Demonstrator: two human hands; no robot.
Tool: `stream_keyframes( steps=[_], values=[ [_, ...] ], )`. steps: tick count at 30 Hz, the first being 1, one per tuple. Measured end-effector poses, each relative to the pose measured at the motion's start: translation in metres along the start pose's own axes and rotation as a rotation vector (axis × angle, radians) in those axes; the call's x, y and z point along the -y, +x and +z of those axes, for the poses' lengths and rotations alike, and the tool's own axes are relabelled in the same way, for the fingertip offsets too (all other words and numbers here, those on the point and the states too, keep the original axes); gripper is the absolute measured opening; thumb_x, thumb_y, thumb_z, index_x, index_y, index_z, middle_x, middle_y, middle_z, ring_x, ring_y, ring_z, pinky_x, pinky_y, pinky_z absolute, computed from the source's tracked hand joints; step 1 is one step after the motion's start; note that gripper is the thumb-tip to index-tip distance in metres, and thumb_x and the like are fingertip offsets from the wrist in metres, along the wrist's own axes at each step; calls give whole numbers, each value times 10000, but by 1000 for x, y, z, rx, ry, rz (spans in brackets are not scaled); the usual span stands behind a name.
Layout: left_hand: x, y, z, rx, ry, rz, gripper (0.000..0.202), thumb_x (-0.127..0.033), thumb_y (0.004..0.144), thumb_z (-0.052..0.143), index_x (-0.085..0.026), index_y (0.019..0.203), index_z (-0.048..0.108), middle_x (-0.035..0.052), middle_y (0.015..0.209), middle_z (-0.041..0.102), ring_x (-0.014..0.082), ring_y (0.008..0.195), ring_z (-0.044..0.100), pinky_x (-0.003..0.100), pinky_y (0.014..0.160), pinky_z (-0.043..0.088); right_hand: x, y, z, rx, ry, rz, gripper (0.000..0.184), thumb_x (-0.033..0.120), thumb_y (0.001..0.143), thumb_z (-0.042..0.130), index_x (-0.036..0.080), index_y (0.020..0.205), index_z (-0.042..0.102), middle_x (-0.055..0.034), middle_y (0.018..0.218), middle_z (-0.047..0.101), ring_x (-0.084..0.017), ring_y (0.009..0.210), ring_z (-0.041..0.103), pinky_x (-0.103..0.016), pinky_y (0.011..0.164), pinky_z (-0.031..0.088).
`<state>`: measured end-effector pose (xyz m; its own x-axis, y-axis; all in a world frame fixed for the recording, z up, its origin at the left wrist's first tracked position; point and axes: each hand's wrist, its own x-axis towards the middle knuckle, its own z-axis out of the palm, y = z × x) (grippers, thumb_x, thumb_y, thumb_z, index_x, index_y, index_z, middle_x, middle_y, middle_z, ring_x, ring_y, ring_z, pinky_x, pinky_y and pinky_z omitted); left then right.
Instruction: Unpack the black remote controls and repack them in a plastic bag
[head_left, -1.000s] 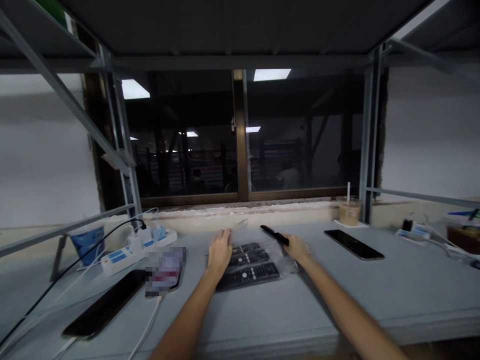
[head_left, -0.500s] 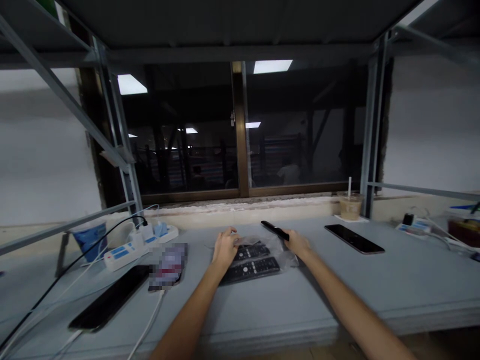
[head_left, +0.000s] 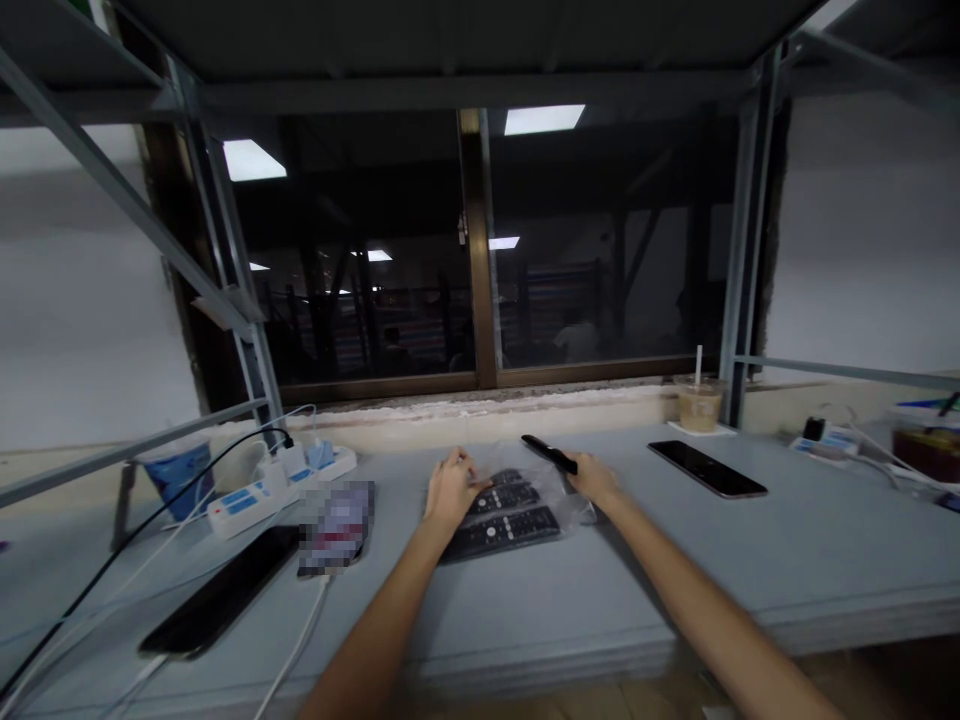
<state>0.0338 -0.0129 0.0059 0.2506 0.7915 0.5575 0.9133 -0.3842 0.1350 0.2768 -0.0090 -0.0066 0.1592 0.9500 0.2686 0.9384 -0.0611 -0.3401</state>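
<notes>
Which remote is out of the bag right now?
The remote gripped by the right hand, raised beyond the clear bag; the other remotes lie flat in it, under the left hand.

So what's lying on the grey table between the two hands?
In the head view, flat black remote controls inside a clear plastic bag lie between the left hand and the right hand, which grips another black remote.

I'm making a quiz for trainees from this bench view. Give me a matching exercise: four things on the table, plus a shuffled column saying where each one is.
1 drink cup
2 power strip
3 single remote
4 bagged remotes

A under left hand
B held in right hand
C right of both hands, by the sill
D left of both hands

Pairs: 1-C, 2-D, 3-B, 4-A
</notes>
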Motion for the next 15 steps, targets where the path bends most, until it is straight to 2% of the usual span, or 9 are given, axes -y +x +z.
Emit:
stream_keyframes(
  steps=[5, 7, 11, 15],
  values=[
    [-7, -4, -4, -9, -21, 18, 351, -529, 750, 535, -186, 713, 604, 39, 935, 579, 183, 854, 553, 339, 833, 373, 1, -1, -1, -5, 9, -21, 468, 97, 740, 465, 273, 1159, 575, -67, 1011, 677, -212, 932, 622, -243, 699, 437],
    [-10, -6, -6, -31, -17, 21, 381, -535, 781, 484, -182, 728, 615, 45, 927, 586, 187, 860, 553, 344, 841, 371, 1, -1, 0, -9, 17, -25, 479, 100, 736, 476, 266, 1177, 561, -71, 1013, 676, -215, 929, 623, -244, 695, 439],
    [-13, -6, -8, -51, 11, 17, 350, -355, 894, 331, -173, 827, 621, 53, 913, 596, 184, 878, 557, 332, 847, 369, 0, 1, 1, -10, 24, -17, 491, 98, 730, 479, 241, 1194, 551, -90, 1010, 675, -228, 920, 625, -255, 685, 445],
    [-9, -3, -9, -53, 18, 39, 228, -221, 846, 420, -179, 987, 594, 52, 990, 583, 192, 940, 535, 320, 845, 369, -2, 2, 3, -5, 41, -31, 502, 87, 734, 468, 236, 1208, 538, -95, 1016, 673, -228, 930, 624, -253, 683, 440]
  ],
)
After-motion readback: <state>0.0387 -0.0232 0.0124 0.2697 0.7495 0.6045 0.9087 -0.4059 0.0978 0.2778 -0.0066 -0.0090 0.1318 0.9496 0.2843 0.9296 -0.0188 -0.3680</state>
